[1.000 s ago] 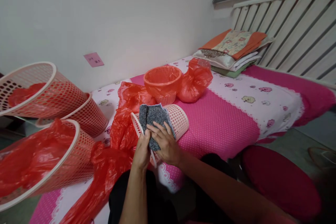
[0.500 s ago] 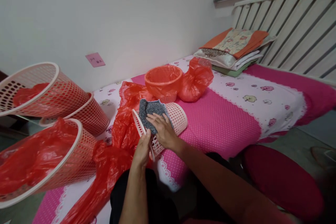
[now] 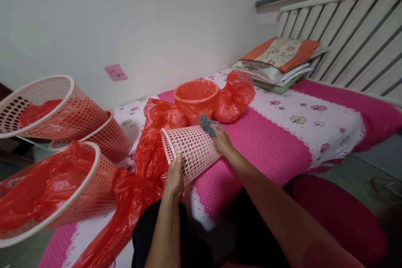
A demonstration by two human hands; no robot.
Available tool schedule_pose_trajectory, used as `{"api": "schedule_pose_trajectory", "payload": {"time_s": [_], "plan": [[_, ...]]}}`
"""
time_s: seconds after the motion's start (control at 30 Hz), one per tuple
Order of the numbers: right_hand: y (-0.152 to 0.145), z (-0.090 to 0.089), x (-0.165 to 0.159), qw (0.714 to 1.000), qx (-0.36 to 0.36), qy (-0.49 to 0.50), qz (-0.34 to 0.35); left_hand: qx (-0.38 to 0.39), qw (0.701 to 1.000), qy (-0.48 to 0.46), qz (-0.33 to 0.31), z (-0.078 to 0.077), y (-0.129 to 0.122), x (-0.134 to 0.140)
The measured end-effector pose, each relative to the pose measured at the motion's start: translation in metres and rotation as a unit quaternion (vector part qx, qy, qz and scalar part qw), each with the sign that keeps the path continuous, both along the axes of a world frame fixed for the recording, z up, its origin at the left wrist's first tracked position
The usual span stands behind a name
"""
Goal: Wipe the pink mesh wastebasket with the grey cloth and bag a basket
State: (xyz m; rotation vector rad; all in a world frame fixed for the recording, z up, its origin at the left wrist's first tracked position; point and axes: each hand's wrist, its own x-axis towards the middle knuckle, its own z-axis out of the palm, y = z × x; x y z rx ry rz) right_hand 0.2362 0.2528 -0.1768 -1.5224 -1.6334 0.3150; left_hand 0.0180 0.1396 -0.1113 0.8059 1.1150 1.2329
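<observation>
A pale pink perforated plastic wastebasket lies on its side on the bed's near edge, its mouth facing left. At its rim, my left hand is closed on the near side, the thumb on the outer wall. My right hand grips a grey cloth against the upper part of the basket's base end; some of its fingers are hidden by the cloth. Just behind stands an upright wastebasket lined with a red plastic bag.
Several pink wastebaskets with red bags lie stacked at the left. A long red plastic bag stretches over the bedspread. A tied red bag, folded bedding and a dark red stool are to the right.
My right hand has slid the grey cloth from the basket's side near the rim to its base end, up and right. The cloth is now bunched. My left hand stays at the rim.
</observation>
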Motion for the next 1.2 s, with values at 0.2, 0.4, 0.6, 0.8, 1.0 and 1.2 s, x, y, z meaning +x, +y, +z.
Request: {"api": "schedule_pose_trajectory", "payload": {"time_s": [0.2, 0.4, 0.6, 0.8, 1.0, 1.2], "plan": [[-0.019, -0.024, 0.006, 0.997, 0.048, 0.056, 0.013, 0.024, 0.999, 0.037, -0.021, -0.007, 0.002, -0.005], [-0.038, -0.04, 0.004, 0.99, 0.097, 0.101, -0.002, 0.03, 0.998, 0.04, -0.022, -0.009, 0.002, -0.007], [-0.08, -0.044, -0.008, 0.988, 0.121, 0.096, 0.028, 0.024, 0.999, 0.018, -0.026, -0.009, 0.003, -0.007], [-0.103, -0.012, -0.013, 0.996, 0.088, -0.001, -0.007, 0.005, 1.0, 0.004, -0.017, 0.0, -0.004, -0.009], [-0.077, 0.001, -0.015, 0.995, 0.093, -0.019, -0.018, 0.029, 0.999, 0.041, 0.003, 0.0, -0.004, -0.005], [-0.041, 0.018, -0.026, 0.995, 0.064, 0.023, -0.075, 0.052, 0.991, 0.112, 0.056, -0.012, 0.005, -0.009]]}}
